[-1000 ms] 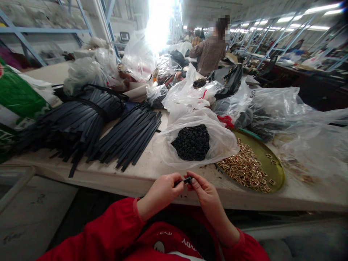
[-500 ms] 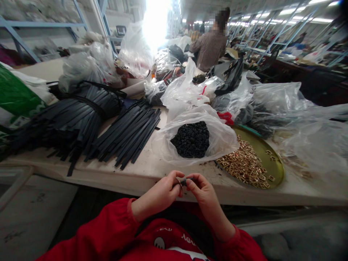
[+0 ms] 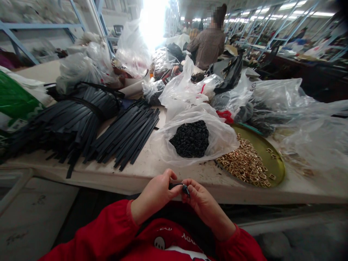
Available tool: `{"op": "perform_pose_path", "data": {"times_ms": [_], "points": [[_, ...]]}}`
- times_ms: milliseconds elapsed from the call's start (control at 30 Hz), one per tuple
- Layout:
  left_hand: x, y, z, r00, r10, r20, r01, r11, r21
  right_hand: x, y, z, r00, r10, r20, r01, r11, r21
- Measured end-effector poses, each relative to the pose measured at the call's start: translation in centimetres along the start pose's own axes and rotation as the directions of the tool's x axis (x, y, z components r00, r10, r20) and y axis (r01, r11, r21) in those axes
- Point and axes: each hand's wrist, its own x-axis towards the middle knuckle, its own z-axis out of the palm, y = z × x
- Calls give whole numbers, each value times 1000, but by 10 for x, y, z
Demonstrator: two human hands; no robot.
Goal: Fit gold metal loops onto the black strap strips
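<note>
Red sleeves [image 3: 106, 230] with gathered cuffs [image 3: 132, 214]; red front [image 3: 174, 236], white lettering [image 3: 188, 238], pale round print [image 3: 159, 243]

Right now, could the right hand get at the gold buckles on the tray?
Probably yes: the gold buckles lie mostly uncovered nearby, but the right hand is busy with a dark strip.

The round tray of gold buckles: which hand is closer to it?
The right hand. It is left of the tray, toward its near side; the left hand is farther left.

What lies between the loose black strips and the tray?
In the head view, an open bag holding small black pieces, with some table showing between it and the strips.
</note>
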Motion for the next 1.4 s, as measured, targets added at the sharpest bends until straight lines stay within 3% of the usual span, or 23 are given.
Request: {"op": "perform_pose_path", "data": {"times_ms": [167, 267, 367, 467, 567, 633, 700, 800, 900, 1033, 1167, 1267, 1333, 1400], "points": [[0, 1, 3, 1000, 5, 16, -6, 999, 45, -5, 3, -2, 999, -8, 54, 8, 1000, 1], [-3, 5, 4, 998, 30, 46, -29, 999, -39, -7, 4, -1, 996, -31, 81, 28, 999, 31], [-8, 7, 4, 992, 69, 110, -47, 981, -189, -8, 3, -1, 994, -102, 30, 102, 995, 5], [-12, 5, 5, 986, 41, 162, 18, 936, -351, -6, 5, -2, 975, -206, -86, 189, 966, -177], [-14, 0, 8, 971, 4, 240, 114, 872, -476, -4, 8, -4, 915, -358, -185, 257, 872, -417], [-15, -3, 10, 956, 0, 295, 165, 829, -534, -5, 8, -6, 901, -411, -137, 269, 778, -568], [-16, -5, 10, 937, 5, 350, 207, 799, -564, -8, 8, -9, 932, -362, -19, 256, 696, -671], [-18, -6, 7, 892, 25, 451, 272, 768, -580, -15, 6, -13, 959, -267, 97, 251, 640, -726], [-20, -6, 6, 851, 18, 525, 342, 739, -580, -21, 6, -14, 948, -288, 139, 284, 560, -778], [-21, -7, 12, 847, -14, 532, 366, 740, -564, -27, 7, -13, 934, -290, 207, 324, 449, -833], [-23, -6, 14, 858, -28, 514, 325, 804, -498, -31, 9, -14, 947, -260, 189, 302, 526, -795], [-24, -2, 6, 806, -55, 590, 307, 891, -336, -33, 11, -15, 954, -259, 151, 280, 590, -757], [-25, -1, 0, 782, -28, 623, 263, 921, -288, -33, 13, -16, 949, -272, 158, 292, 576, -764], [-26, -2, -3, 792, -3, 610, 232, 926, -296, -33, 14, -16, 944, -278, 180, 307, 533, -788]]}}
